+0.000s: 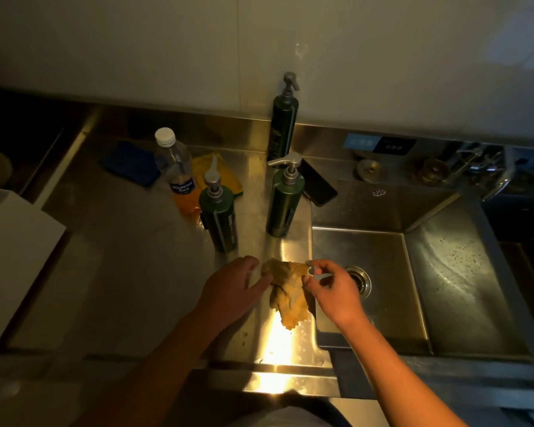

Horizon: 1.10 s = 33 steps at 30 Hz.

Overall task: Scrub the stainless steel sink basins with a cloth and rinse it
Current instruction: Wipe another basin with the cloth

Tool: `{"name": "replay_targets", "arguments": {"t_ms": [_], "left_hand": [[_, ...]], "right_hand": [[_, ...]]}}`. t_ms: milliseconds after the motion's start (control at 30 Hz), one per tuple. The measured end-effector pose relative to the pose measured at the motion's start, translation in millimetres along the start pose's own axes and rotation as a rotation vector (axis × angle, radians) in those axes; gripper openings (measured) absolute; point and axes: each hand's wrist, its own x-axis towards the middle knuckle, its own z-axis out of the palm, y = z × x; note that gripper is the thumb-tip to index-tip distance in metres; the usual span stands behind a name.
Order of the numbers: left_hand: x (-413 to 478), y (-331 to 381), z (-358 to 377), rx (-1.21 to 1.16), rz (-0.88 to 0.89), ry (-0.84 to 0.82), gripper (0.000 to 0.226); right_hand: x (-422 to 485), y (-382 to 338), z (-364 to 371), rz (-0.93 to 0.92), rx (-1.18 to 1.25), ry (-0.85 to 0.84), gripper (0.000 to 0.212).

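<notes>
A crumpled yellow cloth point(289, 292) hangs between my two hands over the steel counter, just left of the sink's rim. My left hand point(233, 288) pinches the cloth's upper left corner. My right hand point(332, 288) pinches its upper right corner with thumb and forefinger. The stainless steel sink basin point(379, 306) lies to the right, with its round drain point(359, 280) partly hidden behind my right hand. The basin's right wall point(457, 282) carries water spots.
Two green pump bottles point(219, 217) point(284, 201) and a taller dark pump bottle point(282, 124) stand on the counter point(121, 272). A plastic bottle of orange liquid point(178, 174), a blue cloth point(130, 163), a yellow cloth point(225, 177) and a phone point(318, 184) lie behind. The faucet point(487, 167) is at far right.
</notes>
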Motion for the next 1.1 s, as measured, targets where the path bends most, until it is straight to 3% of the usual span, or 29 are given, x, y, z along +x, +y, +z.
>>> {"name": "replay_targets", "arguments": {"t_ms": [567, 800, 1100], "left_hand": [[39.3, -8.1, 8.8, 0.16, 0.16, -0.002, 0.068], [34.9, -9.4, 8.3, 0.16, 0.186, -0.006, 0.062], [28.2, -1.1, 11.2, 0.128, 0.163, -0.039, 0.055]], "right_hand": [[26.2, 0.8, 6.7, 0.057, -0.067, -0.024, 0.027], [21.5, 0.7, 8.2, 0.122, -0.094, -0.023, 0.021], [11.9, -6.9, 14.4, 0.169, 0.028, -0.057, 0.035]]}}
